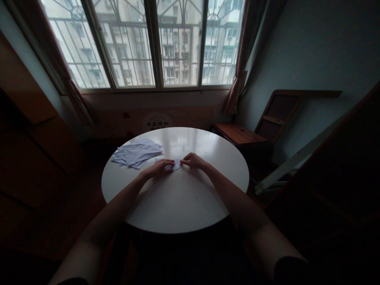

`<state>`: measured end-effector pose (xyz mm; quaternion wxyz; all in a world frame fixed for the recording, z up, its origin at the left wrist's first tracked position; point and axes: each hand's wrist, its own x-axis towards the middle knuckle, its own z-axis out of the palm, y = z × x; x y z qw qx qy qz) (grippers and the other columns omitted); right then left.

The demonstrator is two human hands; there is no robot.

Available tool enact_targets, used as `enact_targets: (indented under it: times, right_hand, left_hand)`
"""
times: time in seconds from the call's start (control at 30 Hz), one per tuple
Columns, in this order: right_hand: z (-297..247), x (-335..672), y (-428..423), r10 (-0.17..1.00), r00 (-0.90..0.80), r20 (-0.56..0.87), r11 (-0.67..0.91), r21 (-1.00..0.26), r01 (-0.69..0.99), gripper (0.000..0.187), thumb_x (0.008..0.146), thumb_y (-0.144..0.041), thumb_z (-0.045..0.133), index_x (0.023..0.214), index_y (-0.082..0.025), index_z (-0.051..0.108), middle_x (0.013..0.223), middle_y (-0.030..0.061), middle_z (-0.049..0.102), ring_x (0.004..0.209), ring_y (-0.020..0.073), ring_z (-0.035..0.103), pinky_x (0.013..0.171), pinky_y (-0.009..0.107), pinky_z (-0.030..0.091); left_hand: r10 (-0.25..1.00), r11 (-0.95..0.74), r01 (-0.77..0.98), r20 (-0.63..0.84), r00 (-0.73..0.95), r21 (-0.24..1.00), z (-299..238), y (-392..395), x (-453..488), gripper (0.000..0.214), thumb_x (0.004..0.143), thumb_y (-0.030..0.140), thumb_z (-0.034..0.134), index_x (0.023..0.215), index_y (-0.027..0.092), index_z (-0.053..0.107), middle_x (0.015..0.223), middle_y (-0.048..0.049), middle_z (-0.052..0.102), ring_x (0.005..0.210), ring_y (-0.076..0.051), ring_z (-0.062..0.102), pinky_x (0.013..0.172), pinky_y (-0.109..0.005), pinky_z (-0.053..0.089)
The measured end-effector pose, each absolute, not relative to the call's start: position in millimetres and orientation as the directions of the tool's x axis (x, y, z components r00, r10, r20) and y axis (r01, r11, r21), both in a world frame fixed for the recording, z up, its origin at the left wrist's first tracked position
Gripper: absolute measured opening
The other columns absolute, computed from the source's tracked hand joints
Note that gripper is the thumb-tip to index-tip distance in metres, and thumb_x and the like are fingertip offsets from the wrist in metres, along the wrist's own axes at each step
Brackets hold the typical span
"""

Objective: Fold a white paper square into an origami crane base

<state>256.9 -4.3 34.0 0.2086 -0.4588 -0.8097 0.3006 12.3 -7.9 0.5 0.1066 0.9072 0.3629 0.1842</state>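
A small pale sheet of paper (175, 165) lies on the round white table (178, 198), between my two hands. My left hand (160, 167) rests on the sheet's left part with its fingers curled down on it. My right hand (193, 160) pinches the sheet's right edge with fingers pressed together. Most of the sheet is hidden under the hands. To the left of my left hand lies a loose pile of several similar paper sheets (136, 153), fanned out on the tabletop.
A large barred window (148, 43) with curtains fills the far wall. A wooden side table (237, 133) and a leaning wooden frame (279, 113) stand at the right. Dark wooden furniture (32, 130) lines the left side.
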Motion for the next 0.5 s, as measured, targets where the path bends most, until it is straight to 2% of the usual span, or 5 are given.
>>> enact_targets:
  times: [0.23, 0.4, 0.5]
  right_hand:
    - [32.7, 257.7, 1.0, 0.899, -0.434, 0.062, 0.365, -0.655, 0.662, 0.027, 0.086, -0.028, 0.058, 0.083, -0.009, 0.077, 0.043, -0.0029, 0.050, 0.037, 0.0058, 0.047, 0.042, 0.016, 0.035]
    - [33.7, 259.8, 1.1, 0.913, -0.406, 0.047, 0.331, -0.667, 0.667, 0.028, 0.087, -0.029, 0.057, 0.084, -0.010, 0.077, 0.047, -0.0007, 0.057, 0.039, 0.0071, 0.051, 0.045, 0.017, 0.038]
    - [34.6, 261.0, 1.0, 0.936, -0.344, 0.074, 0.316, -0.604, 0.732, 0.029, 0.086, -0.030, 0.055, 0.082, -0.011, 0.077, 0.051, 0.0017, 0.060, 0.043, 0.0090, 0.055, 0.048, 0.018, 0.039]
  left_hand:
    - [0.697, -0.714, 0.617, 0.248, 0.673, 0.330, 0.0, -8.0, 11.6, 0.046, 0.087, 0.046, 0.052, 0.121, 0.017, 0.064, 0.131, -0.0130, 0.060, 0.119, -0.027, 0.058, 0.104, -0.040, 0.044]
    - [0.690, -0.718, 0.605, 0.246, 0.680, 0.343, -0.1, -6.6, 11.9, 0.044, 0.088, 0.045, 0.052, 0.119, 0.017, 0.065, 0.131, -0.0128, 0.060, 0.118, -0.026, 0.059, 0.104, -0.040, 0.044]
    - [0.691, -0.718, 0.607, 0.248, 0.679, 0.340, 1.1, -7.1, 12.5, 0.043, 0.087, 0.044, 0.053, 0.118, 0.017, 0.065, 0.130, -0.0130, 0.061, 0.117, -0.026, 0.059, 0.103, -0.040, 0.044]
